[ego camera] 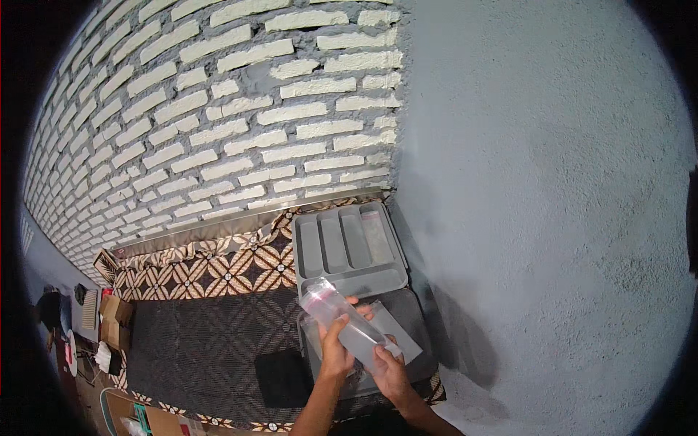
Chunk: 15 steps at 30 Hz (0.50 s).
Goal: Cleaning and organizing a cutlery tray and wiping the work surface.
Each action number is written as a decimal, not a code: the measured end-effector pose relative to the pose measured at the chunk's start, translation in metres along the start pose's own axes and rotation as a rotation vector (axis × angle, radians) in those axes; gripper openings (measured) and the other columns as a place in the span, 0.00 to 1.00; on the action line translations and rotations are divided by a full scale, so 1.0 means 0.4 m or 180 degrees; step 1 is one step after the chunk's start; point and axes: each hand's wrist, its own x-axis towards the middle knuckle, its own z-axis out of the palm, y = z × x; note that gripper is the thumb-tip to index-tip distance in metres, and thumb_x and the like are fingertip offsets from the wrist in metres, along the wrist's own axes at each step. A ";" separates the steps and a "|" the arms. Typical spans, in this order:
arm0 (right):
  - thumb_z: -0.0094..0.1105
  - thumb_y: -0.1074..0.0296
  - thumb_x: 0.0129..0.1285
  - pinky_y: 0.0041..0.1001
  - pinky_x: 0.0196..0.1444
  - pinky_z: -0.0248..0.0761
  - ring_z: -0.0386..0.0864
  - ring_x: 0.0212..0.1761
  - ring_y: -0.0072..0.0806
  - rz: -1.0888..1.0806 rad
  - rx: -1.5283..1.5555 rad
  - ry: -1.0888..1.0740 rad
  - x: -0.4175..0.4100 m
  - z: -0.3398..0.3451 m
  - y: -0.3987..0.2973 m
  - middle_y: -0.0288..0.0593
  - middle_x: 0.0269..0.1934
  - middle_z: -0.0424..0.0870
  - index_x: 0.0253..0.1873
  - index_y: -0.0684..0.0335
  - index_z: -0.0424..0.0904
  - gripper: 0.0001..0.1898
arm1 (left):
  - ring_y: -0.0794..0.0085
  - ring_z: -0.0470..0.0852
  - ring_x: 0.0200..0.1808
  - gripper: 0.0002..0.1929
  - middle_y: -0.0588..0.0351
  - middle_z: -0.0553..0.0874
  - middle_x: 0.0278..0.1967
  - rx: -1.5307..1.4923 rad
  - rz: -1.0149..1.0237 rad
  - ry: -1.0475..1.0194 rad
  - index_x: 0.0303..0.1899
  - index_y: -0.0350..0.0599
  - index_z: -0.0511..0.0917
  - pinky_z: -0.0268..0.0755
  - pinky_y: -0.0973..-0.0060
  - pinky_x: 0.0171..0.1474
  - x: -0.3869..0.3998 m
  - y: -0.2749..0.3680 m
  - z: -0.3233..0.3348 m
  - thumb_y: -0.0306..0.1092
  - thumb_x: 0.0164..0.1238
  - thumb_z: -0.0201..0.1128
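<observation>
A stack of clear plastic bags (349,321), with a pinkish strip across its upper left end, is held tilted between my two hands. My left hand (335,349) grips its left side, thumb on top and fingers partly behind it. At the lower right end, my right hand (390,370) pinches the plastic between thumb and fingers. How many bags are in the stack, I cannot tell. Beneath my hands lies a dark grey tray (406,305), with more clear plastic (401,338) on it. Beyond is a grey cutlery tray (357,278); its far-right compartment contains clear plastic bags (374,234).
A black flat item (282,379) lies left of my hands on the patterned cloth (207,327). A white brick wall (229,109) rises behind, a plastered wall (534,191) at right. Cardboard boxes (115,321) stand at the left, with a person (52,310) beyond.
</observation>
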 end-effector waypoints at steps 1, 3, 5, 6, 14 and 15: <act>0.58 0.69 0.67 0.25 0.57 0.68 0.75 0.51 0.24 -0.0058 -0.0263 -0.0036 0.009 -0.026 0.005 0.40 0.49 0.76 0.57 0.65 0.69 0.16 | 0.56 0.81 0.47 0.33 0.49 0.76 0.50 0.0001 -0.0012 -0.0015 0.70 0.49 0.58 0.76 0.57 0.52 0.009 -0.011 -0.020 0.30 0.62 0.57; 0.57 0.69 0.68 0.25 0.57 0.68 0.75 0.50 0.24 -0.0136 -0.0524 -0.0049 0.017 -0.055 -0.002 0.40 0.49 0.76 0.58 0.65 0.68 0.17 | 0.55 0.82 0.47 0.26 0.48 0.78 0.51 -0.0570 -0.0337 -0.0010 0.64 0.42 0.62 0.78 0.56 0.52 0.038 -0.036 -0.070 0.29 0.63 0.52; 0.55 0.69 0.69 0.26 0.47 0.74 0.77 0.44 0.22 0.0136 -0.1255 0.0067 0.020 -0.062 -0.022 0.38 0.43 0.78 0.55 0.64 0.71 0.13 | 0.57 0.82 0.43 0.24 0.48 0.79 0.47 -0.0562 -0.0455 0.0015 0.61 0.40 0.65 0.78 0.56 0.48 0.054 -0.046 -0.085 0.30 0.62 0.52; 0.55 0.69 0.69 0.26 0.47 0.74 0.77 0.44 0.22 0.0107 -0.1255 0.0087 0.030 -0.085 -0.022 0.38 0.43 0.78 0.55 0.64 0.71 0.13 | 0.57 0.82 0.43 0.25 0.47 0.80 0.46 -0.0326 -0.0736 0.0148 0.61 0.38 0.66 0.78 0.56 0.48 0.062 -0.061 -0.108 0.32 0.61 0.53; 0.56 0.64 0.71 0.18 0.36 0.71 0.75 0.33 0.15 0.0357 -0.2044 -0.0287 0.127 -0.147 -0.038 0.32 0.34 0.78 0.45 0.62 0.76 0.08 | 0.50 0.81 0.54 0.26 0.43 0.79 0.53 0.0165 -0.1654 -0.0016 0.62 0.31 0.65 0.76 0.57 0.58 0.134 -0.164 -0.153 0.33 0.64 0.55; 0.56 0.64 0.71 0.18 0.36 0.71 0.75 0.33 0.15 0.0341 -0.2043 -0.0281 0.157 -0.138 -0.053 0.32 0.34 0.78 0.45 0.62 0.76 0.08 | 0.51 0.81 0.55 0.25 0.42 0.78 0.55 0.0223 -0.1481 -0.0197 0.62 0.32 0.65 0.75 0.57 0.59 0.150 -0.157 -0.127 0.33 0.65 0.54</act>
